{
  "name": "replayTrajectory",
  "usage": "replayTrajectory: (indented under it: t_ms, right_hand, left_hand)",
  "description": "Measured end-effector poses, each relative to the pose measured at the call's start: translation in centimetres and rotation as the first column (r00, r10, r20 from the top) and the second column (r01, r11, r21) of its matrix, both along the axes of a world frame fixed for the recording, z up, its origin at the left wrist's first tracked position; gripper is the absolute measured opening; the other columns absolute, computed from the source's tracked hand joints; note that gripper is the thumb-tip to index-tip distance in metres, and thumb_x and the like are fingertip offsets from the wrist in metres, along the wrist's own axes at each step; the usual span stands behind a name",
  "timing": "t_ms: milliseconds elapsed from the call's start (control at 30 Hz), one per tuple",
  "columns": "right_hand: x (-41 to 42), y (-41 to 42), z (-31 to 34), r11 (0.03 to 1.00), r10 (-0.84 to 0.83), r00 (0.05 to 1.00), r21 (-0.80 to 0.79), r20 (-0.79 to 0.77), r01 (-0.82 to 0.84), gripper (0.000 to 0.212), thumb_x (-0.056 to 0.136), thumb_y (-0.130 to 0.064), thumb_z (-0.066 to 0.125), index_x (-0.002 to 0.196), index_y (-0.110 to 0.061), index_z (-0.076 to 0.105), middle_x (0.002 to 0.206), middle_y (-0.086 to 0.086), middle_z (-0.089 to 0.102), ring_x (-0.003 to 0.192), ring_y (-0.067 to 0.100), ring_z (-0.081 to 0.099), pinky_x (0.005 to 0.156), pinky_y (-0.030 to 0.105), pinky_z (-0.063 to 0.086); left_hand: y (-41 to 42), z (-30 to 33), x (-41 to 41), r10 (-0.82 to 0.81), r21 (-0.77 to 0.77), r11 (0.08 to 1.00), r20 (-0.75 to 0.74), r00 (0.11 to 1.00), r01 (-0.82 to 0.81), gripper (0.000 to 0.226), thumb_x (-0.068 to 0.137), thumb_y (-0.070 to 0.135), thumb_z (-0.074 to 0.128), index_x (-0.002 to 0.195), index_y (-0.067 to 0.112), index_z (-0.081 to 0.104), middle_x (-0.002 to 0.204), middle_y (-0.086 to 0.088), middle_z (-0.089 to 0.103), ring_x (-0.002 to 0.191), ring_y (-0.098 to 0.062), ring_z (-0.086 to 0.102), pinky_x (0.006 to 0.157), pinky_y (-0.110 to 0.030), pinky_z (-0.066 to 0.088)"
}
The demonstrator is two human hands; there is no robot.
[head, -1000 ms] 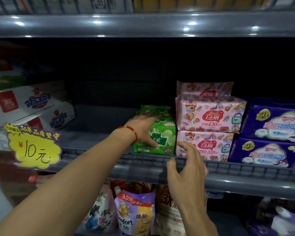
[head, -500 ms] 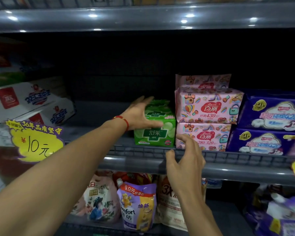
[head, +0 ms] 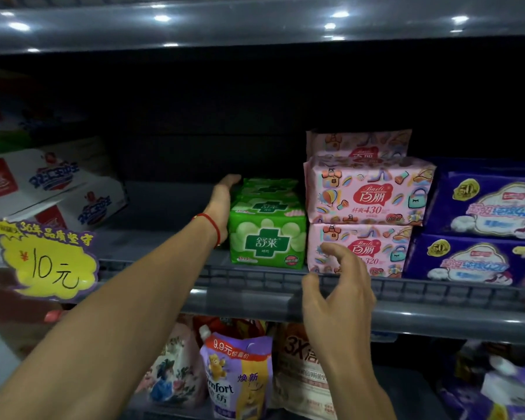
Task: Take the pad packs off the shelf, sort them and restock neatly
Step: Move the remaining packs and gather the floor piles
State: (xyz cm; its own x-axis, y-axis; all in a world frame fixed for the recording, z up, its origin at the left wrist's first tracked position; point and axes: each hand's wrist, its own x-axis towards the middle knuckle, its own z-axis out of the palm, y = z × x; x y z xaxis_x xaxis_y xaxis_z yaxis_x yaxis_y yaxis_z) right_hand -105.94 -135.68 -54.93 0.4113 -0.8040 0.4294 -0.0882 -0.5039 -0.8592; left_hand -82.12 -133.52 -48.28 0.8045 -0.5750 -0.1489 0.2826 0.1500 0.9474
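The green pad packs (head: pixel 269 225) stand in a row running from near to far on the middle shelf (head: pixel 255 301), with the nearest pack at the shelf's front rail and its right side touching the pink pad packs (head: pixel 367 204). The left hand (head: pixel 223 204) lies flat against the left side of the green row, fingers straight and extended toward the far end, palm pressed to the packaging; nothing is gripped. A red string bracelet (head: pixel 211 222) circles the left wrist. The right hand (head: pixel 337 286) hovers in front of the shelf rail, just near of the lower pink pack, with its fingers loosely curved and spread; it holds nothing, and whether a fingertip touches the pink pack cannot be determined. The pink pad packs are stacked two high at the front, with a third pack visible behind and above them. To their right, touching them, are the purple pad packs (head: pixel 482 231), also stacked two high. On the far left of the same shelf lie white cartons (head: pixel 43 189) with red and blue print, tilted. A yellow price tag (head: pixel 47 262) marked 10 hangs at the shelf front on the left. On the lower shelf stand refill pouches (head: pixel 240 377), the centre one purple with a white cap. The upper shelf edge (head: pixel 255 22) shows bright light reflections.
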Motion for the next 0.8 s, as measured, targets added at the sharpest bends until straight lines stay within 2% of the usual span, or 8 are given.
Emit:
replayTrajectory:
  t_ms: [100, 300, 467, 533, 600, 667, 733, 800]
  right_hand:
    - [-0.1, -0.4, 0.1, 1.0, 0.015, 1.0, 0.001, -0.006, -0.015, 0.043, 0.091, -0.021, 0.064, 0.13, -0.035, 0.052, 0.134, -0.018, 0.049, 0.13, 0.006, 0.04, 0.115, 0.053, 0.033]
    - [0.8, -1.7, 0.0, 0.998, 0.048, 0.995, -0.045, -0.086, -0.052, 0.047, 0.091, -0.025, 0.063, 0.134, -0.034, 0.05, 0.138, -0.018, 0.045, 0.132, 0.006, 0.034, 0.118, 0.052, 0.029]
    - [1.2, -1.6, -0.4, 0.989, 0.068, 0.99, -0.124, -0.122, -0.083, 0.042, 0.092, -0.02, 0.063, 0.131, -0.032, 0.053, 0.136, -0.018, 0.045, 0.133, 0.006, 0.035, 0.119, 0.045, 0.027]
    - [1.1, -1.1, -0.4, 0.979, 0.106, 0.987, -0.163, -0.123, -0.125, 0.039, 0.093, -0.02, 0.062, 0.13, -0.031, 0.055, 0.134, -0.016, 0.049, 0.131, 0.007, 0.038, 0.117, 0.041, 0.028]
    - [1.0, -0.3, -0.5, 0.963, 0.15, 0.981, -0.207, -0.122, -0.173, 0.037, 0.093, -0.022, 0.058, 0.129, -0.03, 0.057, 0.131, -0.015, 0.052, 0.128, 0.007, 0.042, 0.114, 0.036, 0.031]
    - [0.9, 0.9, -0.6, 0.949, 0.183, 0.976, -0.236, -0.118, -0.207, 0.037, 0.091, -0.025, 0.054, 0.128, -0.028, 0.059, 0.129, -0.015, 0.054, 0.125, 0.005, 0.044, 0.11, 0.03, 0.033]
    - [0.9, 2.4, -0.8, 0.936, 0.222, 0.967, -0.251, -0.128, -0.248, 0.035, 0.091, -0.023, 0.056, 0.126, -0.025, 0.062, 0.124, -0.012, 0.058, 0.121, 0.008, 0.049, 0.105, 0.028, 0.037]
    - [1.1, 4.5, -1.3, 0.916, 0.276, 0.949, -0.255, -0.155, -0.309, 0.032, 0.089, -0.022, 0.058, 0.12, -0.022, 0.066, 0.118, -0.007, 0.063, 0.112, 0.013, 0.058, 0.099, 0.03, 0.045]
  left_hand:
    - [-0.6, 0.9, 1.5, -0.001, -0.026, 1.0, -0.046, 0.999, 0.0, 0.046, 0.094, 0.051, 0.055, 0.112, 0.01, 0.064, 0.103, -0.016, 0.071, 0.093, -0.033, 0.069, 0.086, -0.041, 0.055]
    - [-2.4, 0.8, 2.2, -0.027, 0.009, 1.0, -0.055, 0.998, 0.028, 0.041, 0.1, 0.046, 0.052, 0.103, 0.007, 0.064, 0.098, -0.016, 0.07, 0.084, -0.031, 0.067, 0.078, -0.036, 0.054]
    - [-1.6, 0.4, 3.4, -0.06, 0.03, 0.998, -0.052, 0.997, 0.062, 0.062, 0.094, 0.058, 0.052, 0.13, 0.008, 0.056, 0.124, -0.016, 0.065, 0.102, -0.033, 0.068, 0.081, -0.038, 0.056]
    - [-0.9, 0.5, 3.7, 0.018, -0.034, 0.999, -0.045, 0.999, -0.02, 0.061, 0.094, 0.058, 0.051, 0.132, 0.012, 0.055, 0.124, -0.011, 0.06, 0.105, -0.029, 0.064, 0.081, -0.036, 0.054]
    - [1.0, 1.0, 3.2, 0.141, -0.106, 0.985, 0.018, 0.99, -0.138, 0.054, 0.094, 0.055, 0.052, 0.128, 0.014, 0.061, 0.121, -0.007, 0.06, 0.095, -0.02, 0.06, 0.087, -0.034, 0.052]
    - [4.0, 1.1, 1.5, 0.2, -0.171, 0.969, 0.118, 0.973, -0.179, 0.054, 0.091, 0.05, 0.054, 0.131, 0.016, 0.064, 0.128, -0.004, 0.061, 0.111, -0.018, 0.058, 0.107, -0.037, 0.042]
    - [8.6, 0.6, -1.8, 0.193, -0.244, 0.959, 0.203, 0.96, -0.141, 0.043, 0.096, 0.036, 0.053, 0.132, 0.016, 0.065, 0.135, -0.004, 0.061, 0.13, -0.018, 0.052, 0.113, -0.035, 0.036]
    - [14.1, -0.9, -6.0, 0.173, -0.269, 0.959, 0.3, 0.938, -0.091, 0.034, 0.092, 0.022, 0.058, 0.125, 0.018, 0.067, 0.133, -0.007, 0.063, 0.134, -0.019, 0.053, 0.112, -0.036, 0.039]
